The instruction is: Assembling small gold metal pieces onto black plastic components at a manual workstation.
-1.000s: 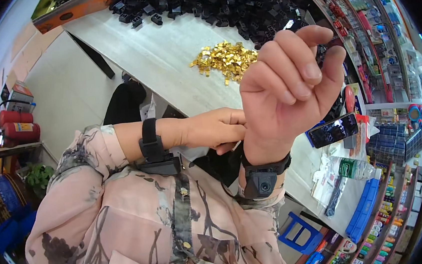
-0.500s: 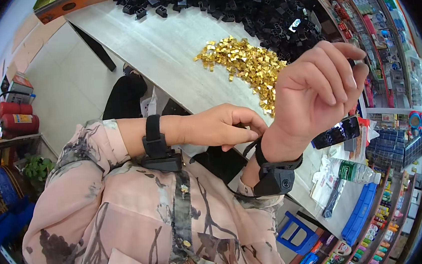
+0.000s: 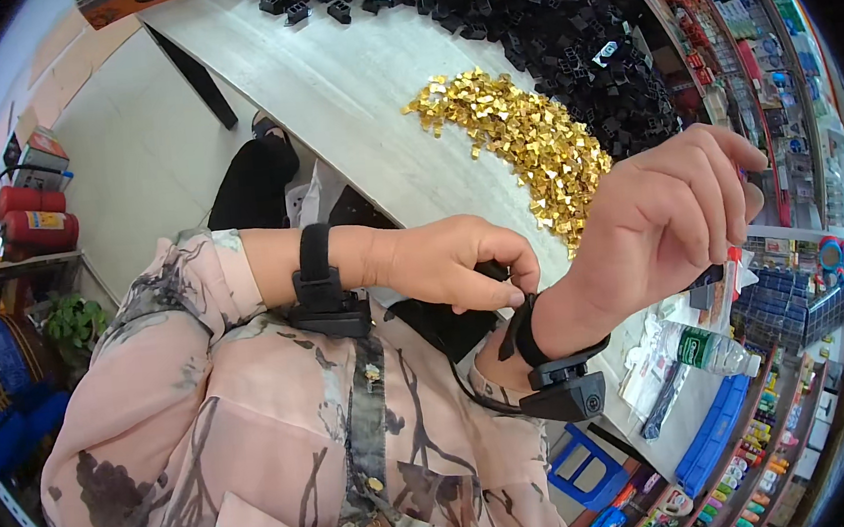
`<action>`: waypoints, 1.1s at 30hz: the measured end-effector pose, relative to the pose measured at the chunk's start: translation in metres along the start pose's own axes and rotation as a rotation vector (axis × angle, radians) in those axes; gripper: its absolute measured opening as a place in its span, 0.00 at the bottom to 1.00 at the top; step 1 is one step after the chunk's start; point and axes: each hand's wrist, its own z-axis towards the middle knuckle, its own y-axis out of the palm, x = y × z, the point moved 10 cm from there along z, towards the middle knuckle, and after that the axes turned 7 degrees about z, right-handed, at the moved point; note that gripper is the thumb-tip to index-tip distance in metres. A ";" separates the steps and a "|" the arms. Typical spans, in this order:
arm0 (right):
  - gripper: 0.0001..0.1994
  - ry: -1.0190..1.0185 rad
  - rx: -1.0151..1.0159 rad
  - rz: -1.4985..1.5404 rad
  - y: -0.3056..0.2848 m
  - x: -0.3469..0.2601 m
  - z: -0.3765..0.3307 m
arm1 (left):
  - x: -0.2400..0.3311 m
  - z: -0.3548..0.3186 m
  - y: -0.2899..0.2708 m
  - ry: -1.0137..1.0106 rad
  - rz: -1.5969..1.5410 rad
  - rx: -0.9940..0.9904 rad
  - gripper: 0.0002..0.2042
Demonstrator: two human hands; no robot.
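My left hand [image 3: 462, 263] reaches across to my right wrist. Its thumb and index finger pinch the black wrist strap [image 3: 521, 340] there. A black box-shaped device [image 3: 566, 396] hangs on that strap, on the underside of the right wrist. My right hand [image 3: 663, 207] is raised over the table, fingers loosely curled and the index finger more extended, with nothing visible in it. A second strap with a black device [image 3: 331, 317] sits on my left wrist. Just beyond the hands lies a pile of small gold metallic pieces [image 3: 527, 144].
Small black plastic parts [image 3: 522, 24] are heaped at the far side of the pale table [image 3: 326, 81]. A clear water bottle [image 3: 716, 350] and a blue tray [image 3: 715, 436] lie at the right. Stocked shelves [image 3: 713, 27] line the right, and red fire extinguishers [image 3: 38, 232] stand left.
My right hand has turned and dipped slightly to the right, and the device on its wrist has rotated. The left fingers stay at the strap. The view has shifted a little.
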 end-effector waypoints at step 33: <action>0.10 -0.041 0.025 -0.063 -0.013 -0.017 0.003 | 0.018 -0.009 -0.010 0.080 0.203 0.078 0.07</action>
